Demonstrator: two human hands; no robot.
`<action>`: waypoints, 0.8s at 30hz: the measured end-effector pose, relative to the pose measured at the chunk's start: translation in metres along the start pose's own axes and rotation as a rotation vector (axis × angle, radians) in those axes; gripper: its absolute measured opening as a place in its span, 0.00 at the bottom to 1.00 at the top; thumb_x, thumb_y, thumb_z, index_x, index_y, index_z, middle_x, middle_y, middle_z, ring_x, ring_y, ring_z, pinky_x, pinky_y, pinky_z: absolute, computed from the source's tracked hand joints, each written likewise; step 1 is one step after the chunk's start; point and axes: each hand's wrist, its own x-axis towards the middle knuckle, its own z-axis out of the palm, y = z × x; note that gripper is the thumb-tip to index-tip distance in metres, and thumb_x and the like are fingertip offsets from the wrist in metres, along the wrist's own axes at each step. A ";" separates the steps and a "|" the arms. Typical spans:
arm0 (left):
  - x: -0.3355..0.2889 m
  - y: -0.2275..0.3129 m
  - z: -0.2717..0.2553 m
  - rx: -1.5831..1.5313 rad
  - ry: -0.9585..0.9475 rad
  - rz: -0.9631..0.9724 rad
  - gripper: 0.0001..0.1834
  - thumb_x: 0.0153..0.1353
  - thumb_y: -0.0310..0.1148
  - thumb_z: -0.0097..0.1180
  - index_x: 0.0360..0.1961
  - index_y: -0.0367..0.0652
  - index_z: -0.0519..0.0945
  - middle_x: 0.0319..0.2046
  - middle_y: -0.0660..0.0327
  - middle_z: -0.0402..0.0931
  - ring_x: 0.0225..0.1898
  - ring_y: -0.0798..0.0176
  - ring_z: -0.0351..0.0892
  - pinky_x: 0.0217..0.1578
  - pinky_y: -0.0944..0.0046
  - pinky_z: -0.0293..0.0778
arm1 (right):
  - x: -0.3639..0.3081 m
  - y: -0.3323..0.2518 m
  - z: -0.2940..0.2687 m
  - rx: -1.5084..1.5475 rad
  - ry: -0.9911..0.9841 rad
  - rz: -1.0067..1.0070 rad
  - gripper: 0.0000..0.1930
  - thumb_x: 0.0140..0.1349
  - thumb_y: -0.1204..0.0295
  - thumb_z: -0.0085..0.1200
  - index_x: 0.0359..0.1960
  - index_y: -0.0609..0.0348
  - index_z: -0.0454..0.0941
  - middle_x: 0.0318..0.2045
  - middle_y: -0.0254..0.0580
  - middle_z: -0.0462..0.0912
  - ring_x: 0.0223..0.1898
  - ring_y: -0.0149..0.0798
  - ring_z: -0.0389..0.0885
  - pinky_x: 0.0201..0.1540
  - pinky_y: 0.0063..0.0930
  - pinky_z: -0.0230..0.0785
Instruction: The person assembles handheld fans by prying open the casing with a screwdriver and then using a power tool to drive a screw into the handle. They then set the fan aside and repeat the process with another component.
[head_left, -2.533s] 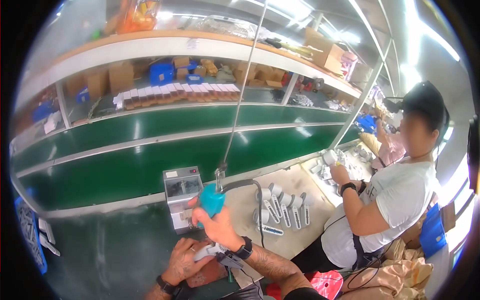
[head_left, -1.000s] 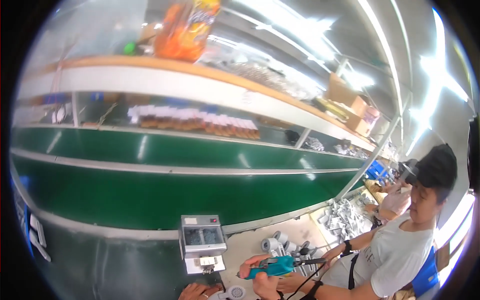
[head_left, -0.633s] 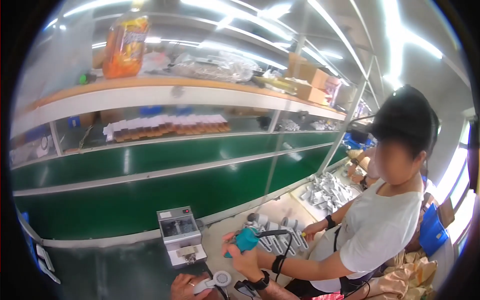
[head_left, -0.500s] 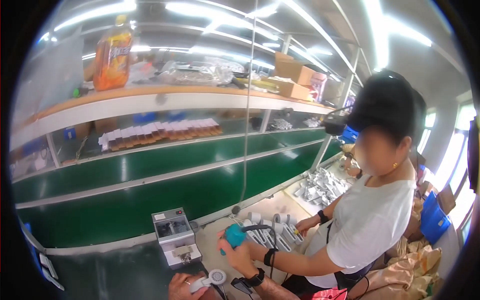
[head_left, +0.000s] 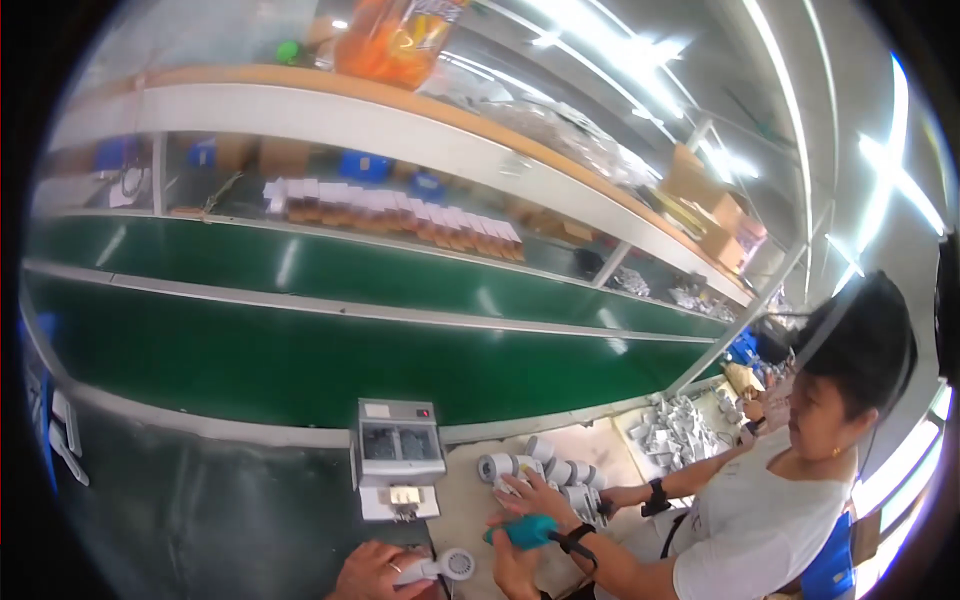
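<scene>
My left hand (head_left: 378,574) is closed round the handle of a white handheld piece (head_left: 422,570) with a round, grille-like head, low in the view. To its right, my right hand (head_left: 514,566) grips a teal electric screwdriver (head_left: 528,531) with a dark cable, held sideways above the pale worktop. Its tip is hard to make out. Just beyond my left hand stands a white screw feeder (head_left: 401,452) with a window on top and a red-lit switch. A co-worker's hand (head_left: 538,503) reaches over white cylindrical parts (head_left: 556,470) beside my screwdriver.
A co-worker in a white shirt (head_left: 775,520) stands close on the right. Behind the worktop runs a green conveyor belt (head_left: 300,362), with a shelf (head_left: 390,112) above it bearing an orange drink bottle (head_left: 400,45). Grey-white parts (head_left: 678,430) lie heaped farther right.
My view has tilted and shifted, so the feeder and shelf appear farther right. The screwdriver has dropped from beside the parts and turned sideways. The co-worker's hand now shows over the parts.
</scene>
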 end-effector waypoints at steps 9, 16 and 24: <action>-0.018 0.007 0.007 -0.105 0.026 -0.082 0.22 0.62 0.48 0.64 0.52 0.47 0.86 0.39 0.52 0.80 0.41 0.45 0.78 0.43 0.47 0.74 | -0.035 0.016 -0.053 -0.588 -0.185 -0.329 0.21 0.65 0.72 0.65 0.56 0.65 0.74 0.40 0.41 0.82 0.42 0.39 0.81 0.50 0.34 0.73; -0.017 -0.004 -0.001 -0.064 0.050 0.017 0.23 0.56 0.45 0.72 0.52 0.54 0.87 0.39 0.62 0.80 0.39 0.53 0.79 0.42 0.56 0.76 | -0.051 -0.013 -0.035 -0.661 -0.083 -0.206 0.23 0.65 0.70 0.65 0.56 0.67 0.71 0.43 0.47 0.82 0.45 0.45 0.80 0.53 0.39 0.72; -0.016 0.004 0.007 -0.068 0.050 0.033 0.19 0.56 0.41 0.71 0.49 0.49 0.87 0.40 0.60 0.81 0.43 0.51 0.79 0.46 0.53 0.78 | -0.199 -0.048 -0.080 -0.559 -0.821 -0.212 0.08 0.68 0.68 0.61 0.42 0.58 0.83 0.32 0.46 0.84 0.32 0.49 0.85 0.39 0.37 0.78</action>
